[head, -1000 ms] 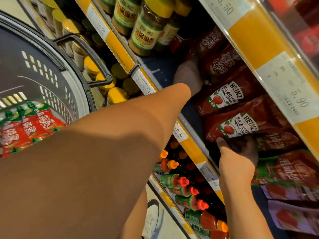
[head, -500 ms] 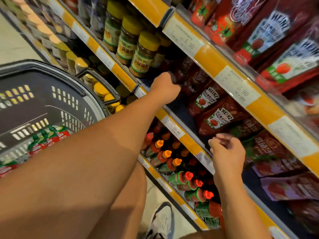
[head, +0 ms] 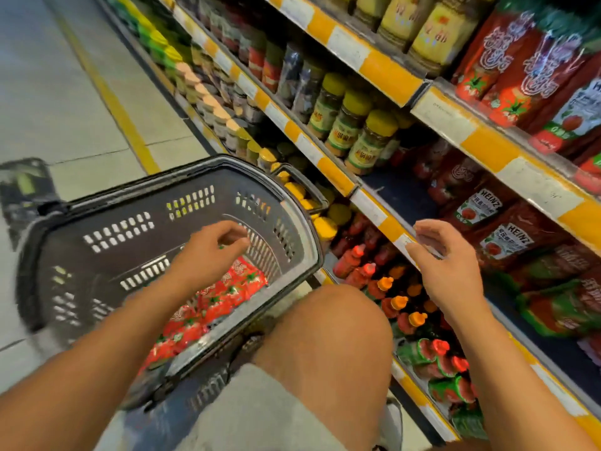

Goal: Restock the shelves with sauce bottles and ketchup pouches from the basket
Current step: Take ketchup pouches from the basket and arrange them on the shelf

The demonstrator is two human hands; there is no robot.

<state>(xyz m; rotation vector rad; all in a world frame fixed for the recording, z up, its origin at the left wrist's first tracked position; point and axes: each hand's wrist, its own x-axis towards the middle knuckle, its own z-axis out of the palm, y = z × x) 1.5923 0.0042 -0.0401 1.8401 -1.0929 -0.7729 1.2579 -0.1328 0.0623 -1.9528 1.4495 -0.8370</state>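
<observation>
**Both hands withdrawn from the shelf; next pickup pending**

The ketchup pouches (head: 214, 304) that remain to be stocked lie in a red heap on the floor of the basket (head: 294, 219), toward its near right corner. A second ago both of my hands were deep in the pouch shelf (head: 533, 187), at the Heinz pouches (head: 504, 239) lying on it. Both have since pulled clear. My left hand (head: 213, 247) now hovers over the basket, above the heap, fingers loosely curled and grasping nothing. My right hand (head: 445, 255) hangs in front of the shelf's front edge, fingers relaxed, also released.

I judge the last placement complete and a fresh pickup beginning: the left hand is positioned to descend onto the heap. The sauce bottles (head: 390, 288) stand on the shelf below. Stock remains, so the task is unfinished.
</observation>
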